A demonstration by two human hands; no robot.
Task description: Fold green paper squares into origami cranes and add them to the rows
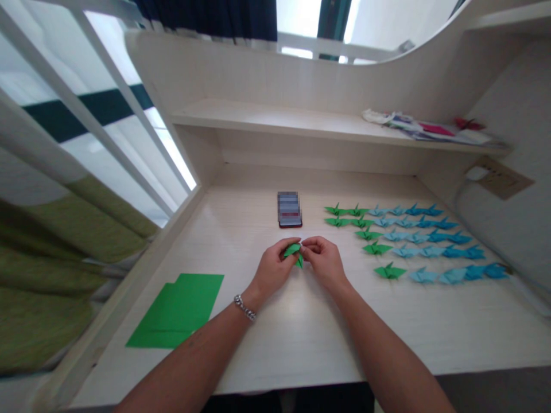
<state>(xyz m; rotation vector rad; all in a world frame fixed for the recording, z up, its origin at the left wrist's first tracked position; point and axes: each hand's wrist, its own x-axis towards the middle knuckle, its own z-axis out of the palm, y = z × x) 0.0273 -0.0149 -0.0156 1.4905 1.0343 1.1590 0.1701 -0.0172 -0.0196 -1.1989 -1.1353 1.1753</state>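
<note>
Between my two hands, above the middle of the desk, is a green paper crane (293, 249), partly covered by my fingers. My left hand (275, 264) is closed around its left side, with thumb and fingers pinching the paper. At its right side, the fingertips of my right hand (322, 258) are pressed together on the paper. Green paper sheets (181, 310) lie stacked to the left of my left forearm. To the right, rows of folded cranes stand on the desk: green cranes (390, 272), light blue cranes (424, 275) and darker blue cranes (473, 272).
A phone (290, 209) lies on the desk (253, 201) just beyond my hands. Papers and small items (426, 127) rest on the shelf (275, 121) above. A plugged-in cable (462, 189) runs down the right wall from a socket (501, 179). White bars and a curtain (64, 258) border the left.
</note>
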